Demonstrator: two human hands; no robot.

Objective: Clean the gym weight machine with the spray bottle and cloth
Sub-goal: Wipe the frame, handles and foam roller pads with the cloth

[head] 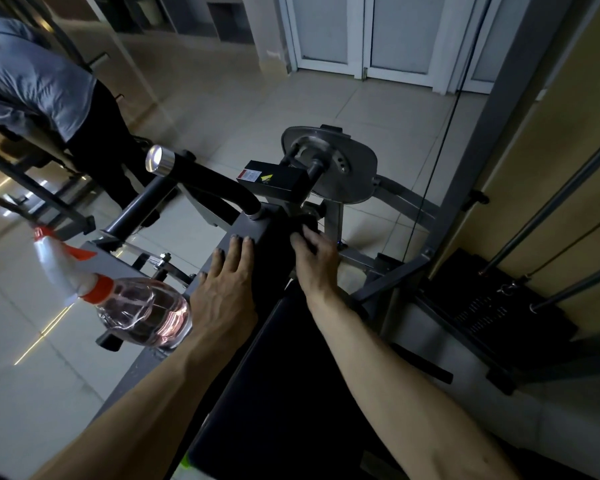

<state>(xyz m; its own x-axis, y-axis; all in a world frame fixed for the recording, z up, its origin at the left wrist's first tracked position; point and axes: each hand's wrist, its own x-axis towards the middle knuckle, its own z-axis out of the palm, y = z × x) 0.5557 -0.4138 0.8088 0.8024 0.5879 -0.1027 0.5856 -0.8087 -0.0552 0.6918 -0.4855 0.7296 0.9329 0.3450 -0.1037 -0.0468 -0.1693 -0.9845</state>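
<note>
A second person (32,81) in a grey shirt and dark trousers stands bent at far left on the pale tiled floor (222,98) of a dim gym. Nearer, a clear plastic spray bottle (142,311) lies on its side on the grey frame (250,230) of the weight machine, its white trigger head and orange collar pointing left. It holds a clear, pinkish liquid; the level is hard to read through the glare. The bottle's base sits just beside the wearer's left wrist.

Above it, a black handle (201,174) with a chrome end cap juts from the frame. The left hand (222,289) lies flat, fingers straight, on the frame's top and the edge of a dark cloth (274,268) draped over it. The right hand (317,258) has its fingers curled into the cloth's far side, gripping it. Both forearms reach over a black padded seat (284,393).

Beyond the hands stands a metal cam plate (347,168). A thin cable (440,140) runs down at right, where the black weight stack (492,306) sits near the wall.
</note>
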